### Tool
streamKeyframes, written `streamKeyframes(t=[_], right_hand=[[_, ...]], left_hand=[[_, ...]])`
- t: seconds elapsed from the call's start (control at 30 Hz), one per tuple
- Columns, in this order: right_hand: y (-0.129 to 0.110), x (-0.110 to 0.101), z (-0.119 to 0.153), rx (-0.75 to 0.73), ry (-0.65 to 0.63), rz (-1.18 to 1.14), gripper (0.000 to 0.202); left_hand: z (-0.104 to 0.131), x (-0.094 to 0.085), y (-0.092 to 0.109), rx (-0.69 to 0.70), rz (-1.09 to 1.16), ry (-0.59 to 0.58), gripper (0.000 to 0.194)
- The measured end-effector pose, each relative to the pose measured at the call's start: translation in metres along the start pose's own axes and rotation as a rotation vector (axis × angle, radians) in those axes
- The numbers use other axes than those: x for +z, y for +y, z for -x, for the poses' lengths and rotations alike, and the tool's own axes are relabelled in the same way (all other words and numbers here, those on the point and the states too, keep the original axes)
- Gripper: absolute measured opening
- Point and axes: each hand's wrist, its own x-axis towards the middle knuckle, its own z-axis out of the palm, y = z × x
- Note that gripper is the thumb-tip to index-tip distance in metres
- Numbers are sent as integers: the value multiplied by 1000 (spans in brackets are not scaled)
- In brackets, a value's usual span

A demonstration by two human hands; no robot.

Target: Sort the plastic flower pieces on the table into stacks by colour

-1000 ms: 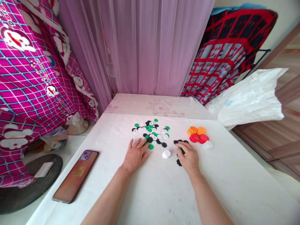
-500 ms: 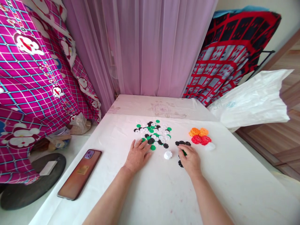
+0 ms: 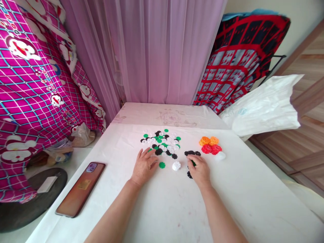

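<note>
Loose black, green and white plastic snowflake discs (image 3: 172, 147) lie in a scattered pile on the white table. At the pile's near edge, my left hand (image 3: 144, 165) is open, fingers spread and resting low. Just right of its thumb lies a single green snowflake disc (image 3: 162, 165). My right hand (image 3: 200, 169) is closed, thumb and fingers bent around green snowflake discs (image 3: 193, 162), partly hidden by the hand. Around those fingers, black snowflake discs (image 3: 189, 153) form a row and a side, partly covered. Between the hands stands a small white disc stack (image 3: 176, 165).
Orange disc clusters (image 3: 205, 140), red disc clusters (image 3: 211, 149) and a white one (image 3: 220, 155) sit on the right. A phone (image 3: 80, 189) lies at the table's left edge. A white bag (image 3: 265, 106) hangs over the far right corner.
The single green disc has slid toward me, away from the pile, beside my left thumb. My right hand stays at the black discs. The whole view has shifted slightly.
</note>
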Motion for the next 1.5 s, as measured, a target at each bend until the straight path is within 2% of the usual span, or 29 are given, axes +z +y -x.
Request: streamKeyframes(t=[0.17, 0.4, 0.53, 0.67, 0.77, 0.83, 0.9, 0.97, 1.03, 1.13, 1.27, 1.37, 1.5], right_hand=[[-2, 0, -1, 12, 4, -24, 24], [-4, 0, -2, 56, -8, -58, 25], [-5, -1, -3, 84, -11, -70, 25], [-8, -2, -3, 103, -13, -75, 26], [-8, -2, -2, 109, -19, -77, 26], [-7, -2, -1, 111, -28, -78, 26], [-8, -2, -4, 125, -44, -83, 27], [-11, -1, -11, 140, -90, -86, 27], [-17, -1, -25, 131, -191, -64, 26], [-31, 1, -50, 98, -415, 12, 23], [-46, 4, -75, 86, -659, 75, 31], [-52, 8, -83, 73, -720, 100, 34], [-55, 14, -84, 58, -705, 136, 25]], left_hand=[[-17, 4, 8, 27, -56, -38, 27], [-50, 8, 13, 0, -157, -126, 27], [-55, 11, 11, 5, -154, -120, 24], [-46, 11, 4, -1, -80, -119, 24], [-31, 5, -11, 23, -2, -25, 22], [-19, -2, -26, -45, -1, 140, 26], [-10, -8, -41, -150, -34, 246, 25], [-3, -12, -53, -235, -80, 217, 29], [0, -13, -59, -303, -120, 145, 35], [0, -12, -59, -337, -148, 64, 40], [-2, -13, -54, -353, -136, 41, 39], [-2, -15, -54, -343, -106, 49, 37], [-3, -16, -56, -332, -80, 59, 36]])
